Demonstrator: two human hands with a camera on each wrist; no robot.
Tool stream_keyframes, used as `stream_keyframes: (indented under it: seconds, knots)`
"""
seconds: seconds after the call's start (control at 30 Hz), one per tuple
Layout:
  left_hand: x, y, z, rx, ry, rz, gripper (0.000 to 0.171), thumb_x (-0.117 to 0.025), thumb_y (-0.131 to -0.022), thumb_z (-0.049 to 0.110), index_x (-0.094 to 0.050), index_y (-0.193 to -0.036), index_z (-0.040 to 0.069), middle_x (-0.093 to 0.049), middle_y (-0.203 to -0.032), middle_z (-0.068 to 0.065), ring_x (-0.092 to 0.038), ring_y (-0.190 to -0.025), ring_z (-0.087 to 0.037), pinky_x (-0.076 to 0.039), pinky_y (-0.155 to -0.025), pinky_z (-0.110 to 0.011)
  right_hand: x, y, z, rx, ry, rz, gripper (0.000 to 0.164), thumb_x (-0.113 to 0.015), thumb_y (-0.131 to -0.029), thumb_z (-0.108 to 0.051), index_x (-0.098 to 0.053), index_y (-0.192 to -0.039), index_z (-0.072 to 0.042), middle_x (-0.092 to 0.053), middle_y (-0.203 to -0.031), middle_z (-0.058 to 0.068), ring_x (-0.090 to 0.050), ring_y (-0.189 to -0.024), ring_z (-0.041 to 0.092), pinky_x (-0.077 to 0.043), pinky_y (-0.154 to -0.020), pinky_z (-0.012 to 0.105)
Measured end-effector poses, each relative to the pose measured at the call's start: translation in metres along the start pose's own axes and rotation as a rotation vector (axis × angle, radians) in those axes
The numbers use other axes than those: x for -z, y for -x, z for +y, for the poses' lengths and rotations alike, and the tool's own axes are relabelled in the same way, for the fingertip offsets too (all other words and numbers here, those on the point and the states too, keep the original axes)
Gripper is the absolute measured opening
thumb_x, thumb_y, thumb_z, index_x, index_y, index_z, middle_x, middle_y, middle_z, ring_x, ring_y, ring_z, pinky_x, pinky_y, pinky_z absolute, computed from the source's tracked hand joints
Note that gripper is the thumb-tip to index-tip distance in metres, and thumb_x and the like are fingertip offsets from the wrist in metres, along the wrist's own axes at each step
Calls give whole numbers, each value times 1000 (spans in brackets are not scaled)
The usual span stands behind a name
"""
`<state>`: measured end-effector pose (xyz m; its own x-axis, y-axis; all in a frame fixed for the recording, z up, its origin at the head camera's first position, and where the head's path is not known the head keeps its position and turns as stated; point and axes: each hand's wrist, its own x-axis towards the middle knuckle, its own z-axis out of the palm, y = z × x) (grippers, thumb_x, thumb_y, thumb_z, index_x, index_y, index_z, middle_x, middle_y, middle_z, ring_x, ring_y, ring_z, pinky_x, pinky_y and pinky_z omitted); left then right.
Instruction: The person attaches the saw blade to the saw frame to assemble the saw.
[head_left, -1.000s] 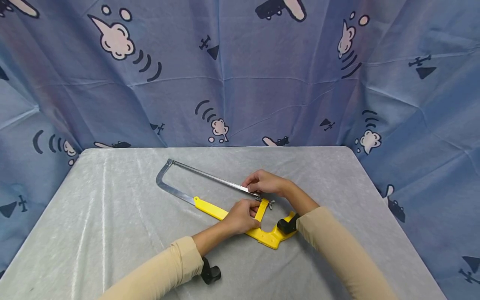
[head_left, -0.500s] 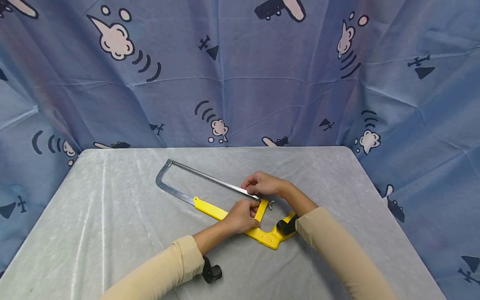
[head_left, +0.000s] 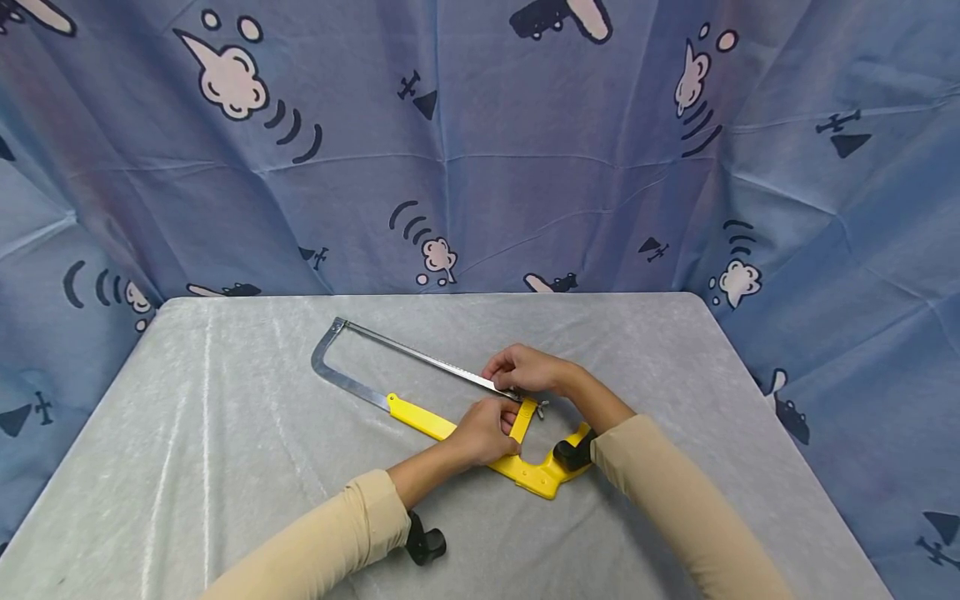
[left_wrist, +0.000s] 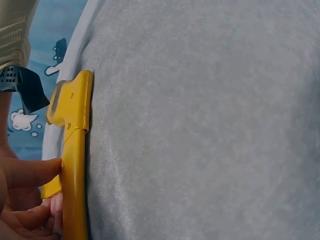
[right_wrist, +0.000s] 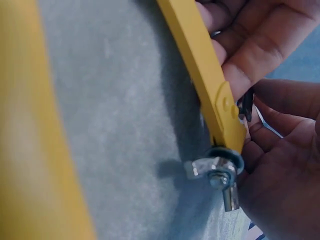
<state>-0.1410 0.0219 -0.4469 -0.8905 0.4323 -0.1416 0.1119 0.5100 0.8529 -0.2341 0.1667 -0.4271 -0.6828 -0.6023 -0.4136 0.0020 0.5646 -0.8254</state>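
A hacksaw with a yellow frame [head_left: 420, 418] lies on the table, its grey metal front bow [head_left: 321, 354] at the left. The thin blade [head_left: 420, 353] runs along the far side. My left hand [head_left: 480, 433] holds the frame beside its short yellow end arm [right_wrist: 195, 55], thumb on the yellow bar in the left wrist view. My right hand [head_left: 532, 368] pinches the blade near that arm. A metal wing nut [right_wrist: 217, 172] sticks out past the arm's end. Fingers hide the blade's near end in the head view.
A grey cloth covers the table [head_left: 225, 467]. Behind it hangs a blue patterned curtain [head_left: 480, 150]. The yellow saw handle [head_left: 543, 479] lies close to the right sleeve. A black wrist device [head_left: 425, 543] shows at the left cuff, another [head_left: 574, 451] at the right.
My right hand has shifted very slightly toward the person, still on the blade. The left hand and the hacksaw stay practically where they were.
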Motion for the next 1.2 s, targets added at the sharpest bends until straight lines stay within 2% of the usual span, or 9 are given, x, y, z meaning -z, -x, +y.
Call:
stream_keyframes:
  seconds: [0.43,0.8,1.2]
  knots:
    - [1,1,5,40,23,6,37,-79,-66,-10,-62,-98,-3,-56,-83,-5,-48,-77,-12,-42,-69,-23,-1,1,0,19,-4,1,22,-54,-96,0,-67,-113,6,-66,-91,5,-52,-72,13,-43,-66,24]
    - [-1,1,4,42,-33,16,38,-79,-70,-5,-61,-103,1,-56,-85,-1,-50,-78,-11,-43,-72,-25,0,1,1,25,-18,-6,21,-54,-95,2,-66,-113,8,-65,-88,6,-53,-74,13,-44,-68,24]
    - [0,2,2,48,31,5,40,-77,-69,-8,-61,-105,-1,-57,-88,-3,-52,-83,-13,-45,-75,-24,-1,4,0,48,11,13,22,-54,-96,3,-66,-113,9,-67,-93,9,-56,-78,13,-46,-71,25]
